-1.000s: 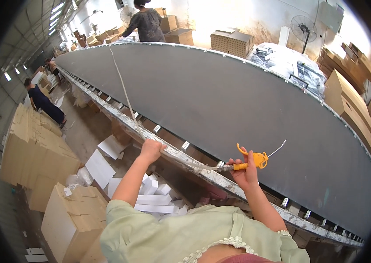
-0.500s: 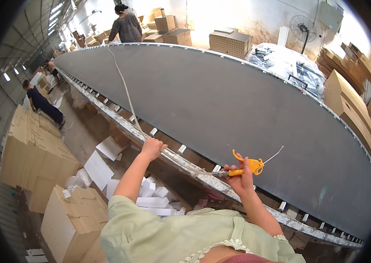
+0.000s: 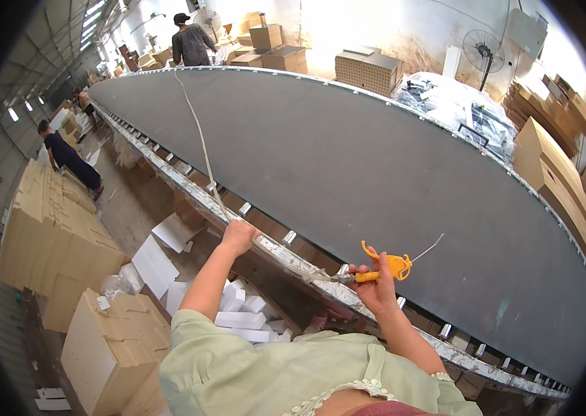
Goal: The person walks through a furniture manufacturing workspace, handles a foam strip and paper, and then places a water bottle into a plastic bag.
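A long workshop hall stretches away under a roof with skylights, its floor crowded with stacks of flat cardboard [image 3: 43, 229] on the left and brown boxes [image 3: 549, 166] on the right. Through the middle runs a huge dark grey panel [image 3: 376, 173], smooth and matte, with a pale metal edge studded with small clips along the near side. A standing fan [image 3: 483, 52] is at the far wall, and a person in a dark top and cap [image 3: 191, 41] stands at the panel's far end; another person in dark blue [image 3: 67, 159] bends over on the left.

The left hand [image 3: 239, 236] rests on the near edge of the panel, its fingers curled shut around a thin, pale cord [image 3: 199, 135] that runs from the hand in a long line across the grey surface toward the far end.

The right hand [image 3: 376, 288] is further along the same edge, fingers closed around a pair of scissors [image 3: 383, 267]. The scissors have bright orange-yellow looped handles, which stick out above the fist, and a short dark metal blade end pointing left along the edge, toward the left hand. A short, loose tail of pale cord [image 3: 428, 248] curls away from the handles onto the panel.

White foam pieces [image 3: 237, 312] lie scattered on the floor below the arms.
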A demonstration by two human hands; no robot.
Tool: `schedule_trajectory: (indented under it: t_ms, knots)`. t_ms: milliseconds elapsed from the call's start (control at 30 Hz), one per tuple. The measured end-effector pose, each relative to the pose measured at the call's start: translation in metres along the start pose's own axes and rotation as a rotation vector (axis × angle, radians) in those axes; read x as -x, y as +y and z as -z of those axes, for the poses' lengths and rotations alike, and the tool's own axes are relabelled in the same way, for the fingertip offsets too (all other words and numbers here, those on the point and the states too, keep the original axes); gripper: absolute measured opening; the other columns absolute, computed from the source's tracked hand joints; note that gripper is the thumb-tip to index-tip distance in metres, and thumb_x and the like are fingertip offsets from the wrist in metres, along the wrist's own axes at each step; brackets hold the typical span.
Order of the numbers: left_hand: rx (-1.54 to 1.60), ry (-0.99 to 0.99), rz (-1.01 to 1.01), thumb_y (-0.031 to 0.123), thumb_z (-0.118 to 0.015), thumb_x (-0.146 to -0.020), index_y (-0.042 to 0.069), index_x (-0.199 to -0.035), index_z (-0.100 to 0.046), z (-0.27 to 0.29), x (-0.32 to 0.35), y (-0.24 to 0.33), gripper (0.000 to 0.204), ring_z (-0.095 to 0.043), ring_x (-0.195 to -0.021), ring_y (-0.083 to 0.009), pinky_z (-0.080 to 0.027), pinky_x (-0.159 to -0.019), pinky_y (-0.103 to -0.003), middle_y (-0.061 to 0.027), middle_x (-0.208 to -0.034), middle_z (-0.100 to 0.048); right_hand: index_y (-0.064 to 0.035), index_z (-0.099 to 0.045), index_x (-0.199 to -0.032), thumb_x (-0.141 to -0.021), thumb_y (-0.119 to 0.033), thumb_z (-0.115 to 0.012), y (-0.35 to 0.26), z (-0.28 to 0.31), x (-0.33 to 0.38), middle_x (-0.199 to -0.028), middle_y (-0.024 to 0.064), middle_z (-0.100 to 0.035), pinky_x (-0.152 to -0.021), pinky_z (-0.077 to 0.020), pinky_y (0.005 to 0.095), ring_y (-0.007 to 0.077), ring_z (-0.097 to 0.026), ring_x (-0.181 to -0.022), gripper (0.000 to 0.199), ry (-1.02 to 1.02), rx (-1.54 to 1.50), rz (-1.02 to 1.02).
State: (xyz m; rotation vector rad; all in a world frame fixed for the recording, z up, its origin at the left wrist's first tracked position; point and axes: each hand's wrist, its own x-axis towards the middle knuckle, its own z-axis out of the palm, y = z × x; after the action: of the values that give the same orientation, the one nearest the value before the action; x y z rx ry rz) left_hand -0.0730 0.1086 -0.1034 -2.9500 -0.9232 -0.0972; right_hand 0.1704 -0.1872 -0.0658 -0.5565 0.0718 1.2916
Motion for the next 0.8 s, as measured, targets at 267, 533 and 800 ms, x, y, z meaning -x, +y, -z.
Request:
schedule_trajectory:
  t_ms: [267,533,800]
  knots:
    - [-0.005,0.066,-0.006,0.029,-0.058,-0.082,0.006,-0.062,-0.062,-0.003,-0.006,-0.007,0.031,-0.059,-0.07,-0.0318,-0.043,-0.069,-0.042,-0.0131,-0.065,-0.061,-0.0187,-0.049,-0.119,-0.092,-0.046,-0.042,0.0,-0.006,-0.003,-0.069,0.0047,-0.061,-0.088,-0.0417,0.0368,0.0243,-0.058,-0.087,0.039,0.007,0.004,0.005]
    - [0.016,0.134,0.012,0.029,-0.058,-0.082,0.006,-0.059,-0.06,-0.006,-0.012,-0.021,0.032,-0.058,-0.068,-0.0326,-0.043,-0.067,-0.043,-0.0136,-0.063,-0.06,-0.0229,-0.05,-0.119,-0.091,-0.048,-0.042,0.005,-0.011,-0.011,-0.074,0.0028,-0.06,-0.088,-0.0377,0.0371,0.0229,-0.055,-0.096,0.039,-0.049,0.05,-0.018]
    - [-0.187,0.124,0.087,0.032,-0.057,-0.083,0.007,-0.064,-0.062,0.017,-0.029,-0.083,0.032,-0.059,-0.071,-0.0299,-0.043,-0.068,-0.042,-0.0116,-0.065,-0.061,-0.0219,-0.042,-0.125,-0.093,-0.046,-0.041,0.027,-0.06,-0.05,-0.086,0.0059,-0.063,-0.087,-0.0379,0.0361,0.0182,-0.053,-0.1,0.041,-0.164,0.186,-0.069]
